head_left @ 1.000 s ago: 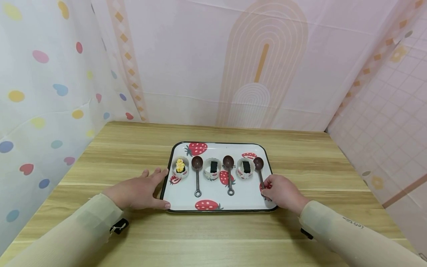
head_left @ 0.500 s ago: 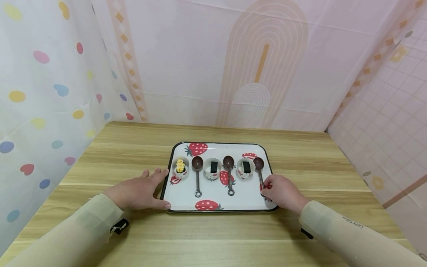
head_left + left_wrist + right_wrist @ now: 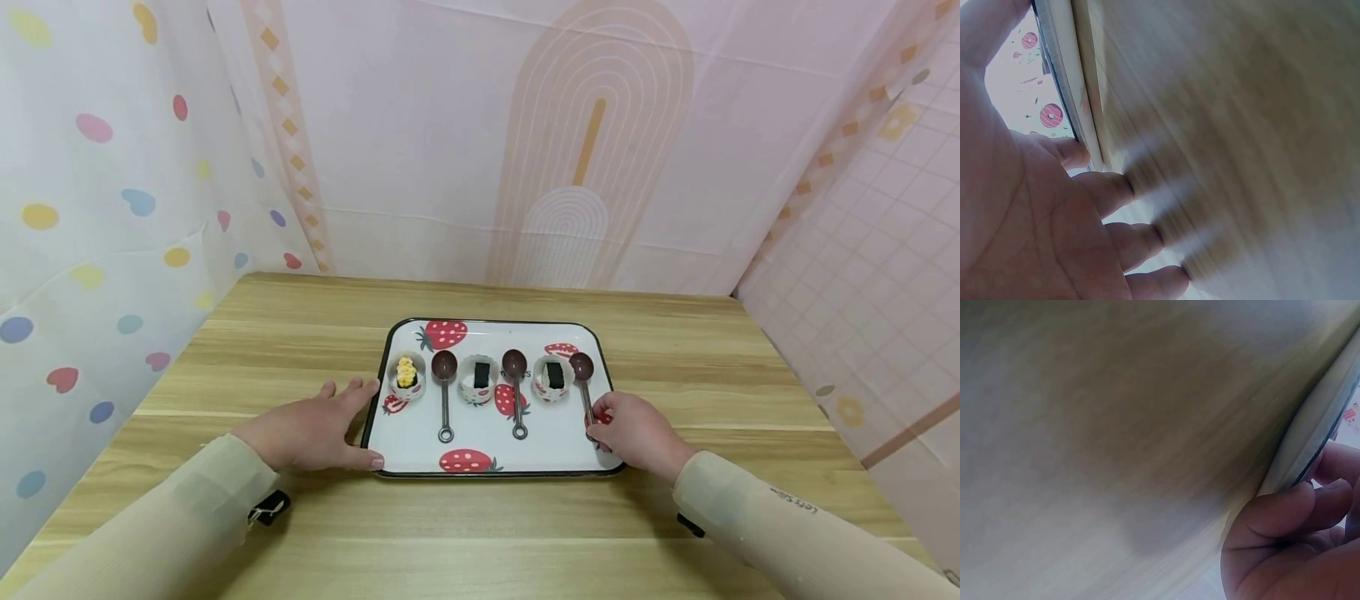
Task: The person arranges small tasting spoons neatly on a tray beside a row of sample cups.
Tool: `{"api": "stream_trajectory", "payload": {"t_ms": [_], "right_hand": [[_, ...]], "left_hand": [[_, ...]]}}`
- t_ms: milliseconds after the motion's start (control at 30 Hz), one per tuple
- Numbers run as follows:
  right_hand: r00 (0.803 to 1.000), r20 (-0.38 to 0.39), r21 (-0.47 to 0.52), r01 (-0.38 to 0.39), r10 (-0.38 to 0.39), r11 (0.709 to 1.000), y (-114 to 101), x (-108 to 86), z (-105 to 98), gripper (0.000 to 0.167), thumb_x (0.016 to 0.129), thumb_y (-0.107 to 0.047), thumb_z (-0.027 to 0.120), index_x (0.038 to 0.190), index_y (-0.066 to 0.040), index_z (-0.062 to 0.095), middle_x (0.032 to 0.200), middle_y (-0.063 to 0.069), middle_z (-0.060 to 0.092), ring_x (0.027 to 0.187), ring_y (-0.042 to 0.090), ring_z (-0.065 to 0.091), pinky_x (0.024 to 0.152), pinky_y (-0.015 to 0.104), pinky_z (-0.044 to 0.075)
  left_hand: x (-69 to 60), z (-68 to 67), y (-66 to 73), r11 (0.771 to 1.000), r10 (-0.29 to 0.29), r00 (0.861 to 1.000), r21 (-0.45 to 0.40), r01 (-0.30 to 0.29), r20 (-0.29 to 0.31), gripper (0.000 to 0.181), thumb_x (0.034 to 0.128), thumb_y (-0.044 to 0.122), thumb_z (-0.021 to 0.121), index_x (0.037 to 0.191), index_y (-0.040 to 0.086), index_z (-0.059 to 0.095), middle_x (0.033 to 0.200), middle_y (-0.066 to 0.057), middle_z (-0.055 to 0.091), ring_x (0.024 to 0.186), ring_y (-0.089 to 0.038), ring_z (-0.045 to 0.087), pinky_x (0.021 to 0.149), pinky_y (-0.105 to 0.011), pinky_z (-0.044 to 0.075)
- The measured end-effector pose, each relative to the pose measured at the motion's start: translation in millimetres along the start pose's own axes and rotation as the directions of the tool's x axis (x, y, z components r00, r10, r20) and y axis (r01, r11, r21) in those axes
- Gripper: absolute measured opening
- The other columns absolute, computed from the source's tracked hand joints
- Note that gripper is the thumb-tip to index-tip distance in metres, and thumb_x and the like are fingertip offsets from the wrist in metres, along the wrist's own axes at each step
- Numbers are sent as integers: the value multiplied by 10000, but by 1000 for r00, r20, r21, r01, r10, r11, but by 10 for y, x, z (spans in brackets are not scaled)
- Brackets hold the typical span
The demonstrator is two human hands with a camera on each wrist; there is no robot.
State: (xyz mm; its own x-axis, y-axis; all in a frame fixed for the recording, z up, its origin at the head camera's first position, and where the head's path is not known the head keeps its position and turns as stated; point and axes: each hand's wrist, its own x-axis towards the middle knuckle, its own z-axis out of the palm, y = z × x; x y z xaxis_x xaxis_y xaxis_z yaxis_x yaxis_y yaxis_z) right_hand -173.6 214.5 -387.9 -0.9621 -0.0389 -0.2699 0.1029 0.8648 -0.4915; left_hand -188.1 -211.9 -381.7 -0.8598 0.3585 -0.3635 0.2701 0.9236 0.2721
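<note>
A white tray [image 3: 420, 454] with a black rim and strawberry print lies on the table. Three brown spoons with grey ring-ended handles alternate on it with three paper cups. The left cup [image 3: 405, 392] holds a yellow-topped sushi piece [image 3: 406, 372]; the middle cup [image 3: 471, 395] and right cup [image 3: 545, 393] each hold a piece with a black band. My left hand [image 3: 307, 432] spreads its fingers at the tray's left side, thumb on the rim. With thumb and fingertips my right hand [image 3: 637, 429] pinches the handle of the rightmost spoon [image 3: 582, 368], whose lower end is partly hidden.
Between the cups lie the left spoon [image 3: 445, 371] and the middle spoon [image 3: 514, 367]. The wooden table [image 3: 480, 533] reaches a patterned curtain [image 3: 420, 167] at the back. More patterned cloth hangs on both sides.
</note>
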Motion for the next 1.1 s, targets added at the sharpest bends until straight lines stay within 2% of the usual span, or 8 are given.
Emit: {"api": "stream_trajectory", "payload": {"t_ms": [233,633,833,1100], "right_hand": [[1000,-2,-5,8,-8,1000,0,2,4,179,971,-148,735,1114,-42,711,784,25,676,699,149,609,600,284,482],[1000,7,-14,1,-1,1000,9,21,2,230,973,-160,739,1166,-39,711,834,37,684,725,160,618,619,291,497],[1000,10,10,-22,21,1000,17,15,-7,243,982,-157,730,1194,-43,702,867,50,689,739,170,624,626,296,510],[1000,-8,46,-12,12,999,18,5,-59,286,1003,-158,703,1251,-18,676,848,19,728,735,156,627,606,294,511]], "left_hand": [[1,-7,-1,1000,-16,1000,-10,16,10,1289,749,853,714,1687,116,227,1723,-259,236,1541,-619,195,1131,-759,360],[-8,0,-2,1000,5,1000,0,-5,-7,1278,764,833,720,1683,95,226,1710,-288,243,1525,-638,203,1126,-764,357],[3,-6,11,1000,-19,1000,-16,19,9,1285,749,854,713,1690,129,224,1729,-244,231,1548,-607,191,1134,-759,355],[14,-14,-3,1000,-4,1000,-2,4,2,1264,770,857,689,1688,120,230,1728,-243,232,1547,-603,204,1136,-749,361]]}}
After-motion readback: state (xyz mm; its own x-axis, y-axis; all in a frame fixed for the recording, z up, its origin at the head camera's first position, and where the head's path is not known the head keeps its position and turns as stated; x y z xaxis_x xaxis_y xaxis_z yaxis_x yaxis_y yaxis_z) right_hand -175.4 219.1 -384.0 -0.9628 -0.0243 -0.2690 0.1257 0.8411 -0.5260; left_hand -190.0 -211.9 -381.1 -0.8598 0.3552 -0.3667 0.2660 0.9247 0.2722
